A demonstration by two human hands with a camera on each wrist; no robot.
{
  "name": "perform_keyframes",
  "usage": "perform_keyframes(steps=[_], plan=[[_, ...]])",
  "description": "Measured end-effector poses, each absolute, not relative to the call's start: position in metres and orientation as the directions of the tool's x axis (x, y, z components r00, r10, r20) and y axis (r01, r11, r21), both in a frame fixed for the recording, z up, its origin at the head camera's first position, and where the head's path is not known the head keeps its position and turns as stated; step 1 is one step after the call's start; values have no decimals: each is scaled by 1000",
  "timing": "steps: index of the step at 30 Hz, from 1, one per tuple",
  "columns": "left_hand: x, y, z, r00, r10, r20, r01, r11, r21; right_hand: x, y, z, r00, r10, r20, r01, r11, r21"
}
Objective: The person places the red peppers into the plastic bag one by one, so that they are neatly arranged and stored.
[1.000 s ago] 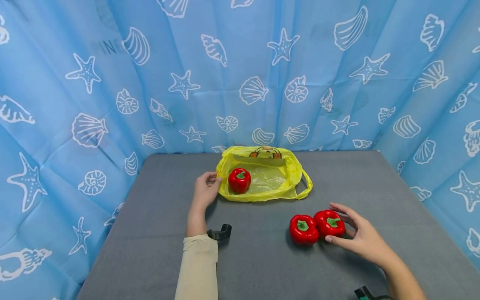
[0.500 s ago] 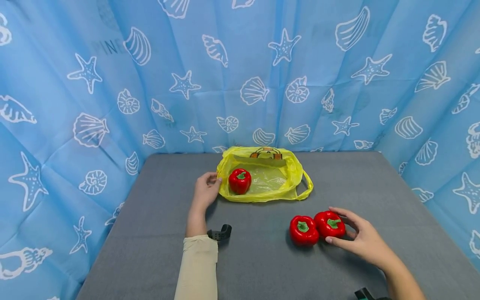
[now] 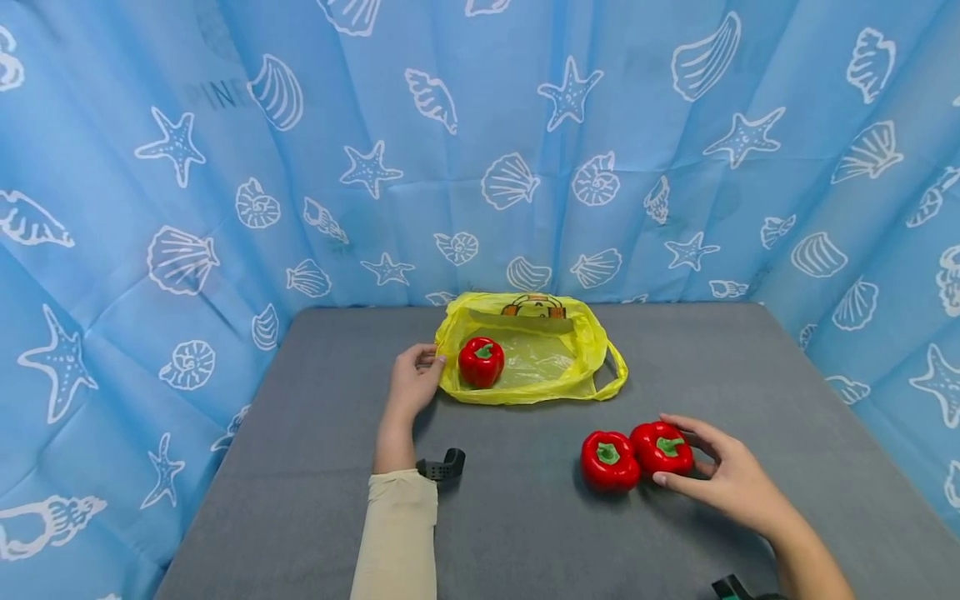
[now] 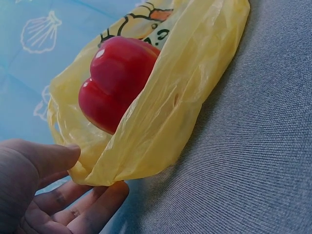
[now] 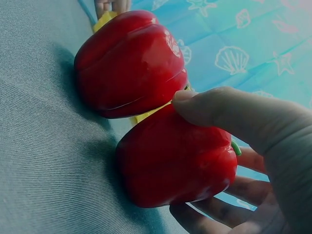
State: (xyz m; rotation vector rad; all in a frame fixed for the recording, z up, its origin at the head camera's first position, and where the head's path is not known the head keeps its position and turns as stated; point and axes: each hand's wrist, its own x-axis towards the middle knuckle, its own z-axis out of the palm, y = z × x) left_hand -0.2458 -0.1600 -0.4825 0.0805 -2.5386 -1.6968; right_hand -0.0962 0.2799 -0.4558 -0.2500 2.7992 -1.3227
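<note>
A yellow plastic bag (image 3: 517, 395) lies with its mouth open near the back of the table, one red bell pepper (image 3: 480, 365) inside at its left end. My left hand (image 3: 412, 380) pinches the bag's left edge, thumb on the inner side and fingers outside, as the left wrist view shows. Two more red bell peppers rest side by side on the table in front of the bag, to the right. Around the right-hand pepper (image 3: 657, 451) my right hand (image 3: 726, 477) curls its thumb and fingers. The other pepper (image 3: 606, 468) sits against its left side, untouched by a hand.
Grey cloth covers the table (image 3: 517, 525). Behind it and along both sides hangs a blue curtain (image 3: 465, 200) with white shells and starfish. The bag's handle loop (image 3: 619, 371) spreads out to the right. A black wrist strap (image 3: 442, 467) juts from my left wrist.
</note>
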Motion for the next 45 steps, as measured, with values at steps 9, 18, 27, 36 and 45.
perform_keyframes(steps=[9,18,27,36,45], plan=[[-247,-165,-482,-994,-97,47,8,371,928,-109,284,-453,-980,-189,57,-163,613,-773],[-242,-164,-488,-995,-94,28,-10,385,923,-126,287,-440,-978,-189,88,-190,628,-755],[-241,-162,-490,-995,-97,37,-2,373,928,-154,273,-435,-968,-219,126,-237,615,-752],[-245,-164,-488,-993,-112,32,-12,374,927,-197,250,-433,-948,-299,111,-272,574,-772],[-246,-166,-487,-993,-108,39,-4,375,927,-227,237,-428,-933,-346,98,-292,570,-768]])
